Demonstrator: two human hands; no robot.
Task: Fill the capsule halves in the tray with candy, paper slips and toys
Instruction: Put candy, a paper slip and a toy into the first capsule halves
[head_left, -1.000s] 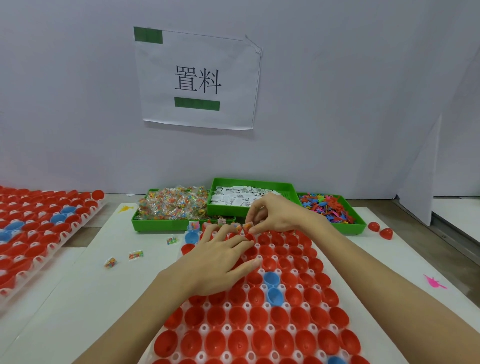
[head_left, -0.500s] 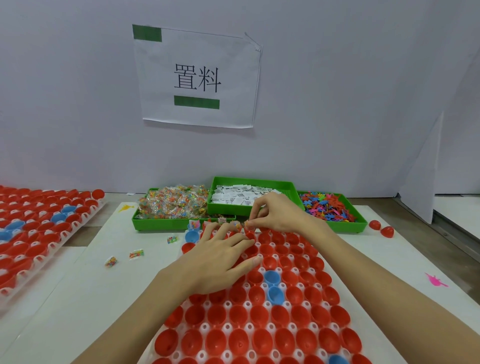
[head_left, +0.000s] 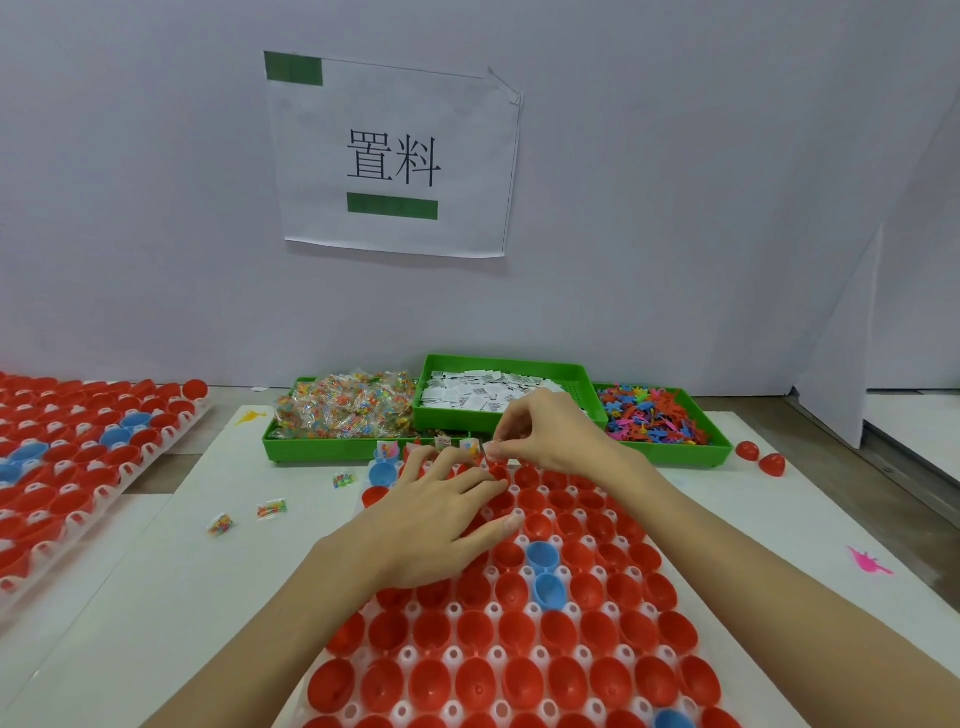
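Observation:
A white tray (head_left: 511, 657) of red and a few blue capsule halves lies in front of me. Its far row holds candy packets (head_left: 441, 443) standing in a few halves. My left hand (head_left: 431, 519) rests palm down on the tray's far left part, fingers spread, with nothing visible in it. My right hand (head_left: 545, 436) hovers over the far row, thumb and fingers pinched on a small candy packet (head_left: 490, 446) just above a red half. Behind the tray stand green bins of candy (head_left: 322, 451), paper slips (head_left: 519, 364) and plastic toys (head_left: 675, 456).
A second tray of capsule halves (head_left: 78, 452) lies at the left. Loose candy packets (head_left: 271, 509) sit on the white mat left of the tray. Two red halves (head_left: 772, 464) and a pink toy (head_left: 867, 561) lie at the right. A wall with a paper sign (head_left: 395, 156) is close behind.
My right hand stays pinched at the far row and has shifted only slightly. My left hand has not moved on the tray.

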